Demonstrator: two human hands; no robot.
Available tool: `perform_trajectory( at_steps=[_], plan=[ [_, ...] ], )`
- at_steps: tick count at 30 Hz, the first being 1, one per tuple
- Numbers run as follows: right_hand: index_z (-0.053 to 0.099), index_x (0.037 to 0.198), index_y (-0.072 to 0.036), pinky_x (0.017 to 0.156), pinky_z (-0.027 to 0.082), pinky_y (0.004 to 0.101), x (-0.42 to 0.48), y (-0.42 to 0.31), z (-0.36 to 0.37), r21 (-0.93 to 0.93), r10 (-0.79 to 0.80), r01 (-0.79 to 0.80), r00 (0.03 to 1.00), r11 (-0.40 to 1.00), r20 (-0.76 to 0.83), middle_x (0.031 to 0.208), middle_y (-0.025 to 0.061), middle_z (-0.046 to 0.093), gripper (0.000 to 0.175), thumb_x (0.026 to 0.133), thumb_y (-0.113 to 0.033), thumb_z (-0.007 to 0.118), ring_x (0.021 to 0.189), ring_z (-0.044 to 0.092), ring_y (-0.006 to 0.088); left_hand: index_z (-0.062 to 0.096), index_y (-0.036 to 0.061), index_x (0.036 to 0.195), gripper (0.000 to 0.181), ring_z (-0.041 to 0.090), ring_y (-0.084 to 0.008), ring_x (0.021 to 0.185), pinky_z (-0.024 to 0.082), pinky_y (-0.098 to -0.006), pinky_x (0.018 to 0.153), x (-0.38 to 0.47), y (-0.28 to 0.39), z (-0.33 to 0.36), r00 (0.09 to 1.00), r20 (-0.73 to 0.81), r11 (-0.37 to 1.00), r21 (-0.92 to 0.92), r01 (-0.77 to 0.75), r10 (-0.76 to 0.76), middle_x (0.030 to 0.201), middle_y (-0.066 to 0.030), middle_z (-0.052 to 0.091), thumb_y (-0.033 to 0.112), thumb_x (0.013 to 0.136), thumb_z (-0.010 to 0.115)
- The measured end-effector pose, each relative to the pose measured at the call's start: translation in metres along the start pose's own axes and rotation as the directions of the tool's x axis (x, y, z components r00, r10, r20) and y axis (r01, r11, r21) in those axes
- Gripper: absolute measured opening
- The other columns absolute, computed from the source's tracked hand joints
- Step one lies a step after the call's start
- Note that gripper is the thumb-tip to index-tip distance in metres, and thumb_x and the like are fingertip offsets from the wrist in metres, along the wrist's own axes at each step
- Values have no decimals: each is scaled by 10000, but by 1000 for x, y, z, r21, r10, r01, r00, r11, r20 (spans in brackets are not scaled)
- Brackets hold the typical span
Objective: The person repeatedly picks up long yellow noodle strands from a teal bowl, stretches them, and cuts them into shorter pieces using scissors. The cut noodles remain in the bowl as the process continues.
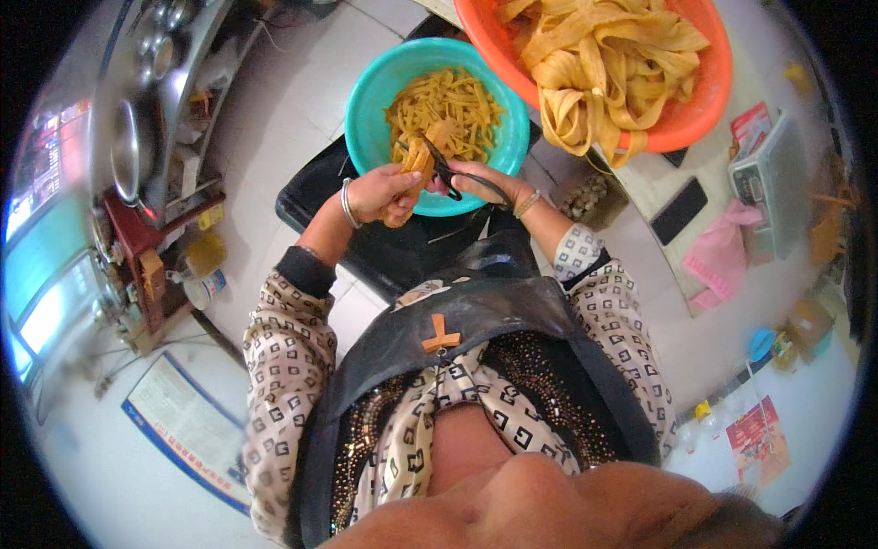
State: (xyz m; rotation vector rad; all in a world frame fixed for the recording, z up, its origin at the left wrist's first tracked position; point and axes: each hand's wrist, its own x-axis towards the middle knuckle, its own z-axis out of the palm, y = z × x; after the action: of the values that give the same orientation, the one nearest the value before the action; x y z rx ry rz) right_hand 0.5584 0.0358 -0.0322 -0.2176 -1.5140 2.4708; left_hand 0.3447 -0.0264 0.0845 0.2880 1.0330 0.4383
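Observation:
My left hand (389,192) grips a folded bundle of yellow-brown food strips (417,163), perhaps tofu skin, at the near side of a turquoise plastic basin (363,103). Black-handled scissors (442,168) are in my right hand (483,184), their blades at the bundle. Narrow cut strips (446,96) lie inside the basin, under the scissors. The basin rests on a black surface (309,185). Beyond it to the upper right, an orange plastic basin (719,82) holds long, wide strips (597,62) of similar colour, some hanging over its rim.
A pale table (686,199) on the right bears a dark phone (679,211), a pink cloth (724,254) and a clear plastic box (768,185). Below the table's edge is a box of garlic-like bulbs (590,199). Metal shelving (206,103) with pans stands at left.

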Motion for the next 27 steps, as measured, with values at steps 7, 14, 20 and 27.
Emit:
perform_trajectory(
  at_steps=[7, 14, 20, 27],
  plan=[
    [593, 965, -32, 514, 407, 241, -4, -1, 15, -30, 260, -285, 907, 958, -330, 626, -50, 468, 311, 960, -325, 490, 536, 471, 76, 533, 14, 1039, 334, 344, -81, 437, 279, -233, 399, 6, -11, -20, 996, -81, 999, 17, 41, -40, 561, 36, 357, 331, 981, 449],
    [545, 998, -26, 582, 453, 296, 57, -26, 36, -371, -223, -26, 761, 928, -610, 780, 51, 580, 243, 885, -233, 604, 650, 568, 144, 583, 27, 912, 248, 471, -96, 496, 386, -257, 449, 29, -16, -2, 975, -72, 858, 490, -150, 212, 600, 5, 490, 275, 915, 588],
    [591, 905, -29, 624, 459, 292, 81, -57, -20, -478, -260, -137, 694, 868, -671, 700, 70, 581, 123, 815, -109, 567, 642, 557, 164, 616, 42, 1065, 353, 571, -78, 644, 484, -248, 574, 47, -45, -63, 920, -19, 350, 928, -129, 390, 729, -40, 627, 198, 767, 725],
    [514, 1082, 22, 785, 471, 350, 86, -25, -59, -638, -264, -339, 704, 692, -660, 933, 127, 618, 450, 898, -381, 592, 863, 599, 221, 609, 37, 961, 213, 363, -77, 408, 329, -237, 379, 49, -29, -69, 944, -269, 971, 192, -144, 193, 557, 37, 412, 238, 903, 572]
  ],
)
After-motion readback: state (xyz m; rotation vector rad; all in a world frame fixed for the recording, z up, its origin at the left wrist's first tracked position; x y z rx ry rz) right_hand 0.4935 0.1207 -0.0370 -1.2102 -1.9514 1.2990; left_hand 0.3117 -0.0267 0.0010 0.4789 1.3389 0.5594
